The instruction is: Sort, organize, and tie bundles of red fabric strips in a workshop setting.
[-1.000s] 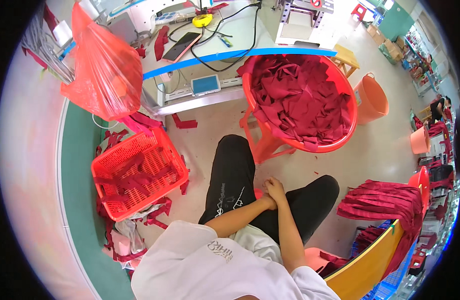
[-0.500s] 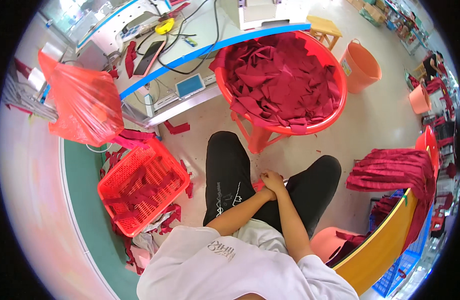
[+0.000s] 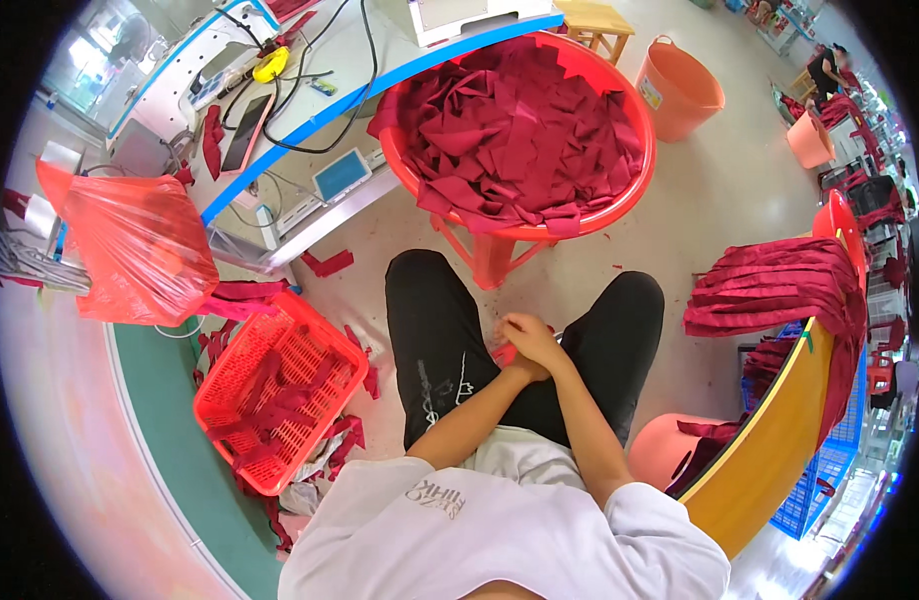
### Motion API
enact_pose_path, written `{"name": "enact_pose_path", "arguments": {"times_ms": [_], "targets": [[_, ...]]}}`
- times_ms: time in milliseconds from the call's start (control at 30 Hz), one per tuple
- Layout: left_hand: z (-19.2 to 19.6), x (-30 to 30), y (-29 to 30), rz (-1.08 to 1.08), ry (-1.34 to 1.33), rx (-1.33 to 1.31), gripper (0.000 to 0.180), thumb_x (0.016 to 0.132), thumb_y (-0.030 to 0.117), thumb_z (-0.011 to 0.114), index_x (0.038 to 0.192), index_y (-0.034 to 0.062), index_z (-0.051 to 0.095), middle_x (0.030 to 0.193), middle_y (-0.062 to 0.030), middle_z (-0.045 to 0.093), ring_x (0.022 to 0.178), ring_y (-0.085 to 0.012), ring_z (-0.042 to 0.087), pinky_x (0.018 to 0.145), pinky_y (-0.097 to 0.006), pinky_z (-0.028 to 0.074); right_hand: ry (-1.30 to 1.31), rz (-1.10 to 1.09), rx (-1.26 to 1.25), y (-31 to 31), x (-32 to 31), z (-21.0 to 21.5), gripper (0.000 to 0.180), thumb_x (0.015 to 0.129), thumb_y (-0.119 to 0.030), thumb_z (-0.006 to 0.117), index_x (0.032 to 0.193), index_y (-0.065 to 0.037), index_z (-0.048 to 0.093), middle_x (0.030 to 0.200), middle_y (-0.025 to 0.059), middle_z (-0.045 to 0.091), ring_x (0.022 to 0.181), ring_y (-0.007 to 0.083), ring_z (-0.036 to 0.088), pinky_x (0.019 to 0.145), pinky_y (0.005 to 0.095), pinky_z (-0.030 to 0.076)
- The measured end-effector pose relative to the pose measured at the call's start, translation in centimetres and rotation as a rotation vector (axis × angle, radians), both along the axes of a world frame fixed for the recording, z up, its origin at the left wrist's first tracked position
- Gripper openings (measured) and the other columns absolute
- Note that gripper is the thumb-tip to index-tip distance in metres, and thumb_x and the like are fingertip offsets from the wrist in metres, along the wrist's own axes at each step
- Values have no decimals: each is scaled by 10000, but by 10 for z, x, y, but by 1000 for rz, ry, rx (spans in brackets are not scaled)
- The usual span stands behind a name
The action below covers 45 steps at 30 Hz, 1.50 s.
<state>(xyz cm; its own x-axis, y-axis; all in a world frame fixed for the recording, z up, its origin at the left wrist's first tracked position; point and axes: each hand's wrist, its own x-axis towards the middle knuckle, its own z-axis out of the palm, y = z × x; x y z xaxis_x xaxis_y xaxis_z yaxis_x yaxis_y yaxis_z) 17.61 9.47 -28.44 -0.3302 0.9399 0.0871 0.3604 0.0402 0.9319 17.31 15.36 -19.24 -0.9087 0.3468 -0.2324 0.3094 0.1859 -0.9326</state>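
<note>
Both my hands rest between my knees with the wrists crossed. My right hand (image 3: 530, 338) lies on top, its fingers loosely stretched toward the left and holding nothing visible. Underneath, my left hand (image 3: 528, 368) is mostly covered, so its fingers are hidden. A small red thing (image 3: 504, 353) shows beside the hands, too covered to name. Beyond my knees a large red basin (image 3: 640, 165) is heaped with cut dark-red fabric pieces (image 3: 520, 140). It stands on a red plastic stool (image 3: 492, 262). Neither hand touches the fabric.
At left are a red plastic basket (image 3: 280, 465) with fabric scraps and a hanging red plastic bag (image 3: 145, 250). A blue-edged worktable (image 3: 380, 90) carries a phone (image 3: 248, 132). Fabric strips (image 3: 770, 285) drape over a yellow board (image 3: 770, 460) at right. An orange bucket (image 3: 680, 95) stands beyond.
The view has shifted, so the table and basin sit farther left and higher. My right hand's fingers have loosened and lifted slightly; the wrists remain crossed.
</note>
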Motion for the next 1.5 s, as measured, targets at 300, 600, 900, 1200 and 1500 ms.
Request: {"name": "enact_pose_path", "arguments": {"times_ms": [300,600,900,1200,1500], "targets": [[29,-16,-4,-226,130,-534,353,898,369,535,1086,89,638,1029,-205,675,954,-371,653,818,-500,509,323,-295,440,109,-134,173,151,906,-134,564,968,-29,652,858,164,671,775,276,671,710,344,512],[60,-24,-9,-130,-13,-572,370,908,356,515,1101,69,647,1066,-205,669,980,-374,643,849,-481,504,-180,114,1646,153,-194,127,256,823,-218,592,1027,-99,688,1233,109,558,1189,298,485,990,451,393],[77,-40,-18,294,-469,-13,255,959,236,528,986,16,652,788,-104,667,739,-177,637,691,-317,488,541,12,1148,83,-116,245,173,827,-148,669,906,5,658,1162,138,619,1238,336,477,1007,422,397],[218,-66,-70,99,-827,280,353,1043,325,433,1152,15,564,990,-51,644,916,-153,614,814,-276,480,263,-28,-103,-10,37,245,162,981,-66,533,1059,35,633,679,25,591,571,74,537,546,227,433],[225,-79,-77,492,-1646,308,340,944,231,564,1220,33,576,1157,-100,663,1055,-251,627,970,-407,468,-253,408,87,-7,90,198,232,908,-243,658,1031,-51,617,607,128,586,513,211,585,500,348,447]]}}
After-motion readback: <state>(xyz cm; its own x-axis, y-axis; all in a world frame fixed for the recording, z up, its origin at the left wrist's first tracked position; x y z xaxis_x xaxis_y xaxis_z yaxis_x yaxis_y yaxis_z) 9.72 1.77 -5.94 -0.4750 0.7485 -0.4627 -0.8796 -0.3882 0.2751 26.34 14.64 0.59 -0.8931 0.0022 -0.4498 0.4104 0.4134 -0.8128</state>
